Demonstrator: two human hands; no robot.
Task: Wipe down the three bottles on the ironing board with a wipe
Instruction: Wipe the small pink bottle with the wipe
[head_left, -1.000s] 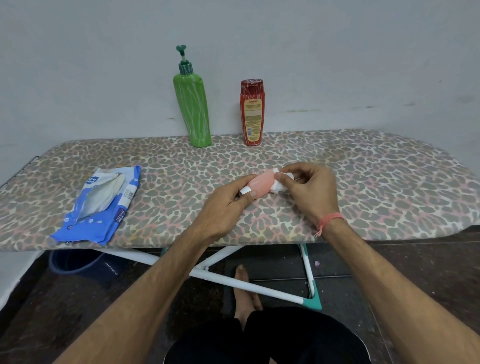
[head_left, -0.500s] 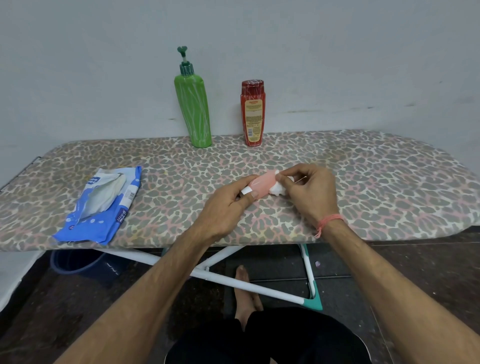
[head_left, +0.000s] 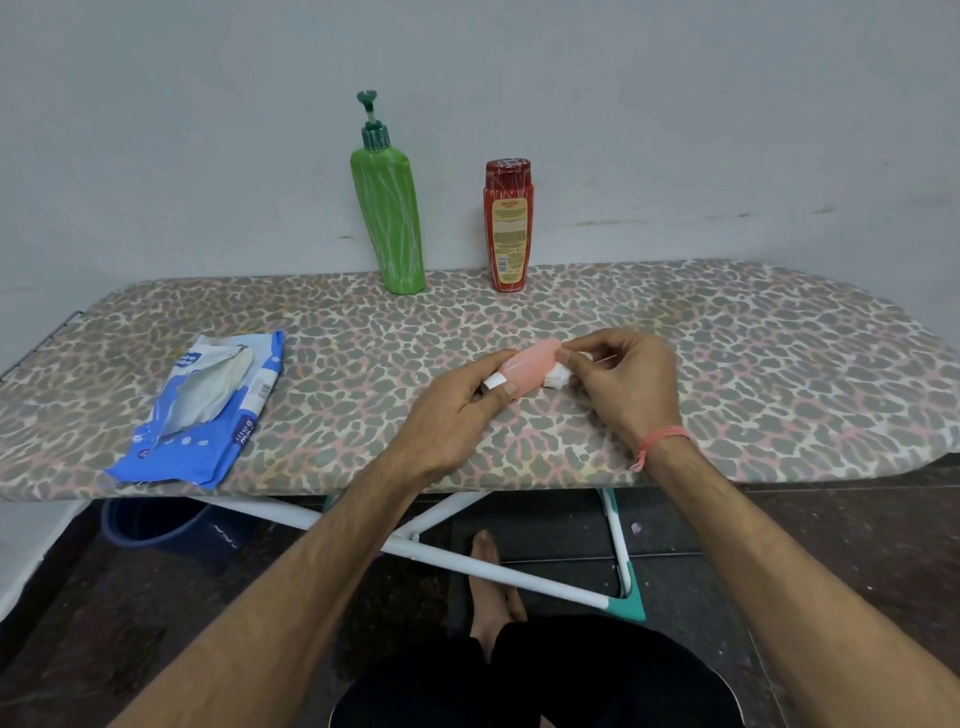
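Leopard-print fabric is covering the ironing board (head_left: 727, 332) where we are working, with a pale wall rising behind its far edge. We are holding the small pink bottle (head_left: 530, 366) just above the middle of the board, lying roughly on its side. Our left hand (head_left: 457, 415) is pinching its white-capped near-left end between thumb and fingers, while our right hand (head_left: 623, 379) is curling round a bunched white wipe (head_left: 558, 375) and pressing it against the bottle's right end.

At the far edge, the green pump bottle (head_left: 392, 218) and the red bottle (head_left: 508, 228) are standing upright near each other, well apart from our hands. On the near left, the blue wipe packet (head_left: 208, 410) is lying open on the board.

We are judging this to be the wiping of the first or last small bottle; which, we cannot tell. To do it well, we are wanting a firm left-hand pinch so the slick plastic is not slipping, and we are aiming to turn the bottle slowly against the wipe so every side is getting covered, the end under our left fingers included. Re-gripping on an already wiped part is probably going to help with that hidden stretch.
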